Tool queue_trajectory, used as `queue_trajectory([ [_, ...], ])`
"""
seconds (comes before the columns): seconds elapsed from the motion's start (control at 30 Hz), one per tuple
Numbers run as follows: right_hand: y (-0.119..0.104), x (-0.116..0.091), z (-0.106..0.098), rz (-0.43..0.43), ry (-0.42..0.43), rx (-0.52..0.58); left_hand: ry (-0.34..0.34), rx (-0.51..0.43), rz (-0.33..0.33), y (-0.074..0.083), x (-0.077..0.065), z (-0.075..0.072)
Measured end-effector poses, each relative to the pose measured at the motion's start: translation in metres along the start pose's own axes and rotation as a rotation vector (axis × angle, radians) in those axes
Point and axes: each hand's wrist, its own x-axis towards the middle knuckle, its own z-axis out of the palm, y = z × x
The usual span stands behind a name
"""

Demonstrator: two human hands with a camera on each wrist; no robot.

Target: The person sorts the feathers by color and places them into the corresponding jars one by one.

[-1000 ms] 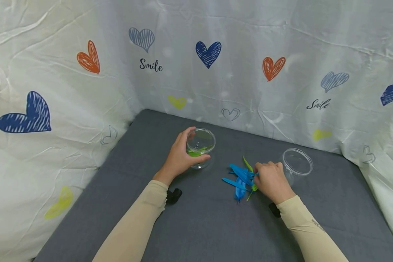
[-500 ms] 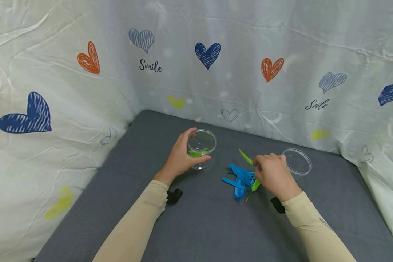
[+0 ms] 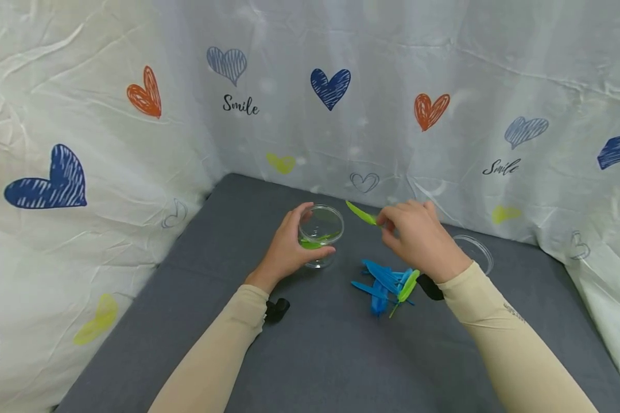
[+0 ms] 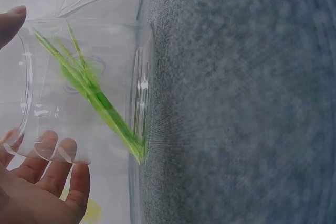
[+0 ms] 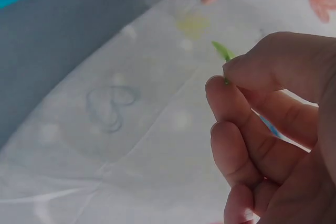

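Observation:
My left hand [image 3: 285, 246] grips a clear round jar [image 3: 321, 223] from its left side, the jar standing upright on the cloth. Several green feathers [image 4: 97, 95] lean inside it, in the left wrist view. Between thumb and fingertip my right hand [image 3: 418, 238] pinches a green feather [image 3: 360, 213] by its quill, raised to the right of the jar's mouth. Below that hand lies a small pile of blue feathers [image 3: 382, 278] with one more green feather [image 3: 408, 285] on top at its right.
A second clear jar [image 3: 483, 252] stands at the right, partly hidden behind my right hand. Dark grey cloth [image 3: 330, 355] covers the table. A white curtain [image 3: 372, 51] printed with hearts hangs along the back and sides.
My right hand has lifted a green feather off the pile and carried it up and left toward the jar. The left hand and its jar have hardly moved.

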Motion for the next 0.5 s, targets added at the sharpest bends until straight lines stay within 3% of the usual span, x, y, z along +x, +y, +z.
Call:
queue_trajectory([
  [0.27, -0.028, 0.030, 0.006, -0.129, -0.042, -0.028, -0.005, -0.029, -0.001, -0.003, -0.001, -0.001],
  [0.5, -0.036, 0.048, 0.022, -0.157, -0.096, -0.011, -0.018, -0.039, 0.003, -0.001, -0.001, -0.003],
])
